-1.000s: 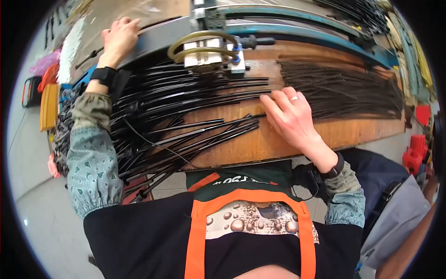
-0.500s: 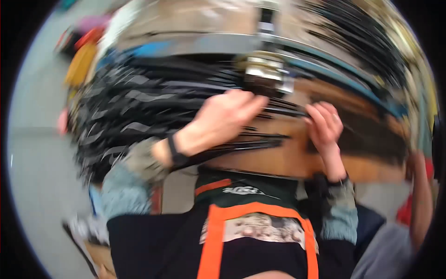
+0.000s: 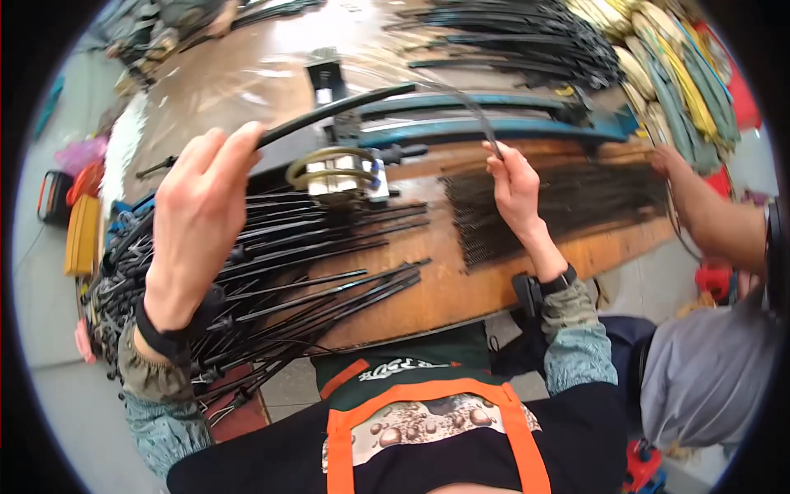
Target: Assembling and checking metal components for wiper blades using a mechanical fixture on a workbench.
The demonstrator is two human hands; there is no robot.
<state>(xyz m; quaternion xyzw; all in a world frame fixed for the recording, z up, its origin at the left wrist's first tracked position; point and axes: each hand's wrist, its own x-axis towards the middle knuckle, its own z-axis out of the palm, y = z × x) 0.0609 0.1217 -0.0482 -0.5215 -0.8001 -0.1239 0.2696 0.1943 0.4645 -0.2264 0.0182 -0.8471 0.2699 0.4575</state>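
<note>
Head view: black rod (image 3: 346, 107), long and slim, held raised above the wooden bench (image 3: 461, 288), running from the left hand up and right, where it passes into a thin bent wire (image 3: 477, 115) that curves down to the right hand. Left hand (image 3: 197, 222) clenched round the rod's left end, fingers wrapped over it, black wristband at the wrist. Right hand (image 3: 514, 185) pinches the wire's lower end between fingertips, thumb side toward the bench. Under the rod, a small metal fixture with a brass-coloured loop (image 3: 337, 169) sits on the bench, a blue metal bar (image 3: 494, 123) just beyond it. Heap of black rods (image 3: 271, 263) spread left and near; flat bundle of thin dark wires (image 3: 559, 206) right. Another person's hand (image 3: 671, 165) touches the bench's far right edge. Yellow case (image 3: 82, 235) at far left.
</note>
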